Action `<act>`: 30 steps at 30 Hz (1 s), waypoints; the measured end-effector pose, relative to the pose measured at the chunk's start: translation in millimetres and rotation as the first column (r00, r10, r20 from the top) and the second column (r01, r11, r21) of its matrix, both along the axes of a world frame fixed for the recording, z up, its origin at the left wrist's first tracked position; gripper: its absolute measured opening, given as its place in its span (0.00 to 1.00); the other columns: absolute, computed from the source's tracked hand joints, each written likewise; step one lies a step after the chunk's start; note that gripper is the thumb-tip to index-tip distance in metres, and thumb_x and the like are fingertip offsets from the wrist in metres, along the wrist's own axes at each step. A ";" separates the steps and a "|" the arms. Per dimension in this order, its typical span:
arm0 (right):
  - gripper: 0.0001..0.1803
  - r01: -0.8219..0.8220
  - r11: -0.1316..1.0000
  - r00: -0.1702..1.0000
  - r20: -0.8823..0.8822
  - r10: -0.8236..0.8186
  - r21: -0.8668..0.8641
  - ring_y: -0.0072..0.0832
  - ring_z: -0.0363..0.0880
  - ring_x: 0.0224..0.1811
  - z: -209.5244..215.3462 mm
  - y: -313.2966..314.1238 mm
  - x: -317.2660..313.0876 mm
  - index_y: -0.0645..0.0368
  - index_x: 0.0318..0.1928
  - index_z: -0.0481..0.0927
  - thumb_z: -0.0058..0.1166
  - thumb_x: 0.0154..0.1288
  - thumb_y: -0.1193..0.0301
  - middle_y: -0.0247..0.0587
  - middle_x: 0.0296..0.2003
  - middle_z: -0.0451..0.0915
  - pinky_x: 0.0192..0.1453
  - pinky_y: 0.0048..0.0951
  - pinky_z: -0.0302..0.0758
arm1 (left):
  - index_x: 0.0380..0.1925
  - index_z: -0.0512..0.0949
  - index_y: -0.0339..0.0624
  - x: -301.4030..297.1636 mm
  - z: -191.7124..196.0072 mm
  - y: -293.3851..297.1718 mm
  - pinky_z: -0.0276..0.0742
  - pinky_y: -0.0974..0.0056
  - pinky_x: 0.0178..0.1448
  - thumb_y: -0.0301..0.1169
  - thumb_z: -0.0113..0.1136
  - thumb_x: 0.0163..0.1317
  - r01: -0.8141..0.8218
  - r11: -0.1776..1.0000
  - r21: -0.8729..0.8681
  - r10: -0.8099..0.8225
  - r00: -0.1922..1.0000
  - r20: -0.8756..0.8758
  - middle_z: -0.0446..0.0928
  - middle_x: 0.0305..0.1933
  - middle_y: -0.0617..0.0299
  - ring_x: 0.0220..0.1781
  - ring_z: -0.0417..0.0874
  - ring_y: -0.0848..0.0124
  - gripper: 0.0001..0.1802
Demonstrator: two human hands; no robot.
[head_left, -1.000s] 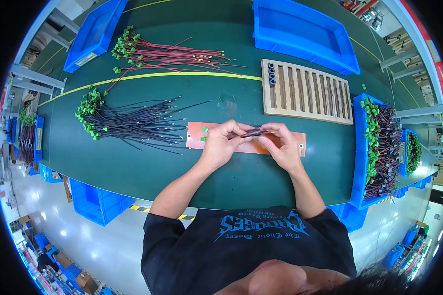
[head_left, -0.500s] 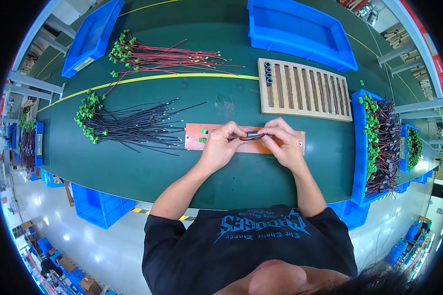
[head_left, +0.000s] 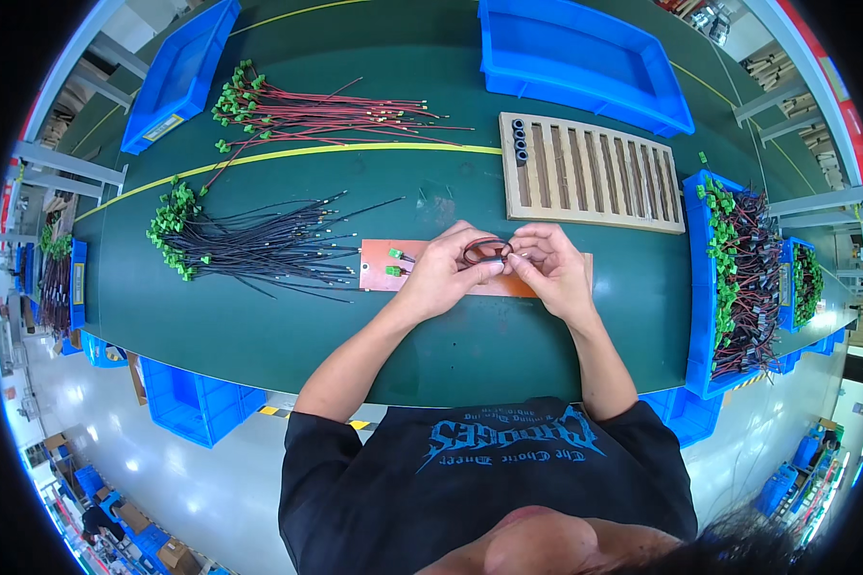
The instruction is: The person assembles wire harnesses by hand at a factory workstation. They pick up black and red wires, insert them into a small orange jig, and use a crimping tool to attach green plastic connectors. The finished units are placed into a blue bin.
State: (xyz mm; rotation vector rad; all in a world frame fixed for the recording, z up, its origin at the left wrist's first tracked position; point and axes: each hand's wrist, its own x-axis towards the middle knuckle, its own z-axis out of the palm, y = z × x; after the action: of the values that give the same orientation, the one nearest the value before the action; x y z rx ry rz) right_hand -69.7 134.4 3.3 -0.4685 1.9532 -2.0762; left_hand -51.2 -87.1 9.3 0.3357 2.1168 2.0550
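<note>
Over an orange-brown board in front of me, my left hand and my right hand meet. Both are closed, pinching looped red and black wires between their fingertips. A small black tubular piece sits among the wires, partly covered by my fingers. Two green connectors lie at the board's left part, with leads running toward my left hand. Left of the board is a bundle of black wires with green connectors. Farther off lies a bundle of red wires, also with green connectors.
A slotted wooden rack holds several black rings in its left slot. Behind it stands a blue tray; another blue tray is far left. At right, a blue bin is full of wired green connectors.
The wires between my hands now form a raised loop above the black tubular piece. My fingers have shifted around it, and the leads by the green connectors show more.
</note>
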 end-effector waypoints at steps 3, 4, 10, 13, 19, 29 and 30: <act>0.19 0.034 0.999 0.999 0.026 -0.034 0.008 0.27 0.86 0.47 -0.5 -3.1 1.1 0.67 0.60 0.72 0.59 0.72 0.85 0.45 0.50 0.82 0.55 0.30 0.84 | 0.54 0.84 0.36 -2.1 -3.7 0.4 0.85 0.68 0.55 0.23 0.72 0.66 -0.018 1.000 -0.012 0.019 1.000 0.010 0.79 0.47 0.62 0.49 0.86 0.73 0.16; 0.19 0.035 0.999 0.999 0.039 -0.034 -0.005 0.27 0.85 0.49 -0.7 -3.7 1.1 0.66 0.60 0.72 0.60 0.72 0.85 0.44 0.49 0.82 0.56 0.29 0.84 | 0.53 0.85 0.36 -0.6 -4.4 0.9 0.84 0.68 0.54 0.22 0.72 0.66 -0.034 0.999 -0.005 0.034 0.999 0.006 0.79 0.47 0.62 0.49 0.85 0.74 0.16; 0.20 -0.047 0.999 0.998 -0.038 0.046 -0.015 0.25 0.83 0.51 -7.9 -1.0 -0.3 0.63 0.60 0.73 0.62 0.71 0.84 0.43 0.48 0.82 0.59 0.29 0.81 | 0.50 0.86 0.37 2.4 -5.7 1.0 0.83 0.68 0.55 0.21 0.74 0.63 -0.030 0.999 -0.026 0.030 0.999 -0.013 0.80 0.46 0.62 0.48 0.85 0.74 0.15; 0.21 -0.083 0.995 0.997 -0.012 0.082 -0.063 0.25 0.83 0.51 -3.0 0.4 -1.9 0.62 0.61 0.72 0.62 0.71 0.84 0.41 0.48 0.82 0.60 0.29 0.80 | 0.48 0.87 0.37 2.7 -8.7 -0.1 0.82 0.67 0.52 0.21 0.74 0.62 -0.025 0.997 -0.077 0.018 0.995 -0.100 0.80 0.44 0.62 0.45 0.83 0.74 0.14; 0.22 -0.139 0.988 0.990 -0.026 0.138 -0.064 0.25 0.84 0.52 -4.4 6.0 -5.3 0.61 0.63 0.70 0.62 0.73 0.82 0.40 0.48 0.83 0.61 0.29 0.80 | 0.46 0.87 0.37 7.2 -4.1 3.3 0.80 0.67 0.49 0.22 0.74 0.63 -0.064 0.997 0.040 0.064 0.998 -0.005 0.81 0.41 0.63 0.43 0.81 0.75 0.11; 0.17 -0.213 0.974 0.973 0.076 0.219 -0.079 0.25 0.85 0.52 3.8 10.2 -4.6 0.63 0.61 0.74 0.59 0.76 0.80 0.41 0.48 0.84 0.59 0.29 0.83 | 0.48 0.83 0.31 3.8 -4.2 -6.0 0.84 0.66 0.51 0.35 0.52 0.83 0.035 0.965 0.260 -0.092 0.974 0.209 0.82 0.46 0.60 0.50 0.84 0.71 0.16; 0.16 -0.219 0.971 0.970 0.087 0.227 -0.091 0.25 0.85 0.51 6.9 9.3 -3.9 0.63 0.61 0.74 0.59 0.76 0.80 0.41 0.47 0.84 0.59 0.30 0.83 | 0.48 0.83 0.31 3.7 -5.8 -6.9 0.84 0.66 0.52 0.36 0.51 0.84 0.036 0.963 0.267 -0.093 0.975 0.203 0.82 0.47 0.59 0.51 0.84 0.70 0.18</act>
State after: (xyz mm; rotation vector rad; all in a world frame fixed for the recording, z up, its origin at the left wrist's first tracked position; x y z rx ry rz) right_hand -73.6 143.7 10.2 -0.5653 1.6831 -2.0013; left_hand -47.4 -94.0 3.5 0.2036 1.6937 2.2238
